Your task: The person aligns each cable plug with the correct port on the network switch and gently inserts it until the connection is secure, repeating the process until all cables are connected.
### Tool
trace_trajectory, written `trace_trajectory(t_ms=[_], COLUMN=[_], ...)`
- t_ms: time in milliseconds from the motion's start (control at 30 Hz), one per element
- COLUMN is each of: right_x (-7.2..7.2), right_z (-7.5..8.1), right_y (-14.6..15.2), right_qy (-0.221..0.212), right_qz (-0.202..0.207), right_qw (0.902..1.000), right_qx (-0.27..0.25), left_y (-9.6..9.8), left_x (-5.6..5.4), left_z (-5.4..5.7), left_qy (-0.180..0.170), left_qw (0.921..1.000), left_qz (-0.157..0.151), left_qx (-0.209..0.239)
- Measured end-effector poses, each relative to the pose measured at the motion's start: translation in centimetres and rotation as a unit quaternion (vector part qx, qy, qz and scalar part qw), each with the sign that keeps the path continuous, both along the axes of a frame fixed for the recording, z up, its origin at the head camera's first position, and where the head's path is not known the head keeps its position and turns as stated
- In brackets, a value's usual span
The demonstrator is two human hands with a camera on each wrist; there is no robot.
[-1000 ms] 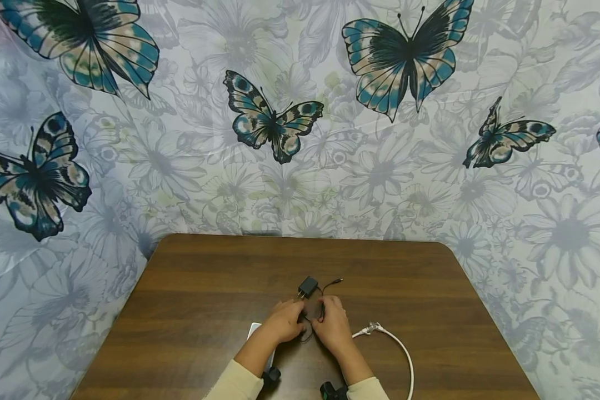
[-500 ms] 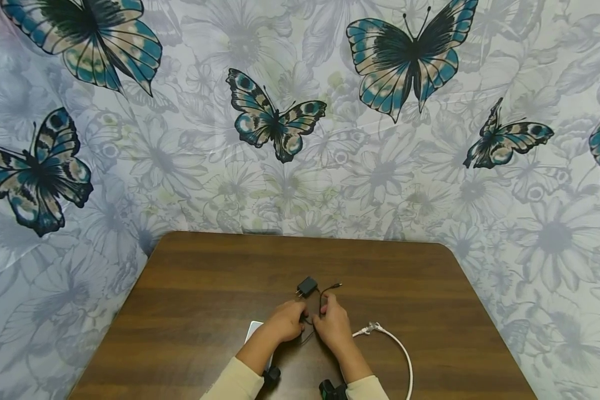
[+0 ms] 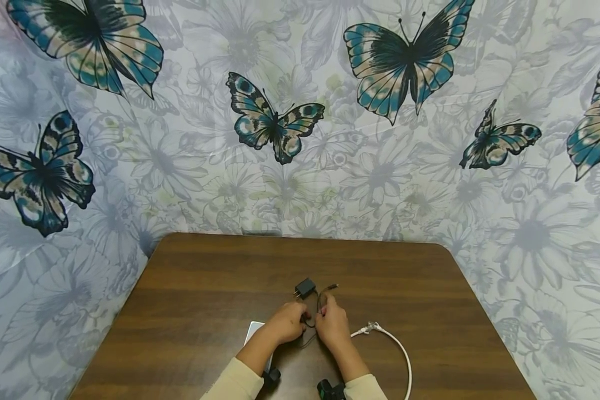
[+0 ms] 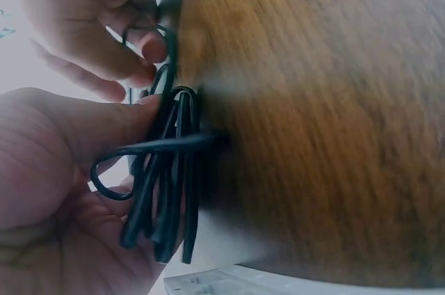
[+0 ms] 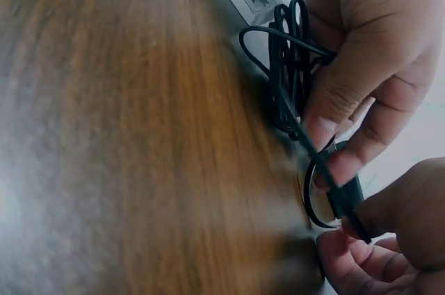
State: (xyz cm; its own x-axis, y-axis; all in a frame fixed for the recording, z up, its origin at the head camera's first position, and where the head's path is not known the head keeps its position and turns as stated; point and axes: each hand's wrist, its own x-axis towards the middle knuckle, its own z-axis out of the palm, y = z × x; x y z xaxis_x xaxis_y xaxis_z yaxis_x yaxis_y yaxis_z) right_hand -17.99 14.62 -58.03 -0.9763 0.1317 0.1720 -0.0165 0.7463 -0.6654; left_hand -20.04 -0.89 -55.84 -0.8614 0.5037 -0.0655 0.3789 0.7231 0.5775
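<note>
A black power adapter (image 3: 305,288) with metal prongs lies on the table beyond the hands, its cord's plug end (image 3: 334,286) pointing right. My left hand (image 3: 286,322) holds the folded bundle of the adapter's thin black cord (image 4: 167,177) between thumb and fingers. One strand loops across the bundle. Close beside it, my right hand (image 3: 332,323) pinches a length of that cord (image 5: 316,156) between thumb and finger. In the right wrist view the adapter shows partly behind the fingers.
A white device (image 3: 253,329) with network ports, seen in the right wrist view, lies under the left forearm, mostly hidden. A white cable (image 3: 406,355) with clear connectors curves to the right of the right hand. The wooden table (image 3: 205,272) reaches to a butterfly-patterned cloth (image 3: 300,194).
The adapter and plug end have shifted slightly left. My right hand has moved a little, and the cord between the hands lies differently. Both hands keep their hold.
</note>
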Motion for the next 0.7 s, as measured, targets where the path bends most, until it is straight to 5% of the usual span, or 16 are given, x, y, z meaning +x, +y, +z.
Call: trace_trajectory(t_ms=[233,467,567,700], right_x=[0.1,-0.1,-0.3,-0.6], right_z=[-0.2,0.4,0.8,1.3], right_y=[0.1,0.7,1.2,1.9], right_qy=[0.026,-0.015,-0.038,-0.065], right_qz=[0.000,-0.013,-0.016,-0.029], right_qw=[0.9995,0.9963,0.9861,0.9485], right_qx=[-0.019,-0.084,-0.161,-0.309], left_y=[-0.2,-0.3,-0.4,-0.6], left_x=[-0.1,0.0,0.0,0.0], left_z=[-0.3,-0.5,-0.4,-0.4], left_qy=[0.024,0.002,-0.005,-0.011], left_qw=[0.9996,0.9995,0.9992,0.9986], left_qz=[-0.008,0.003,0.009,0.016], left_qx=[0.015,0.032,0.040,0.049])
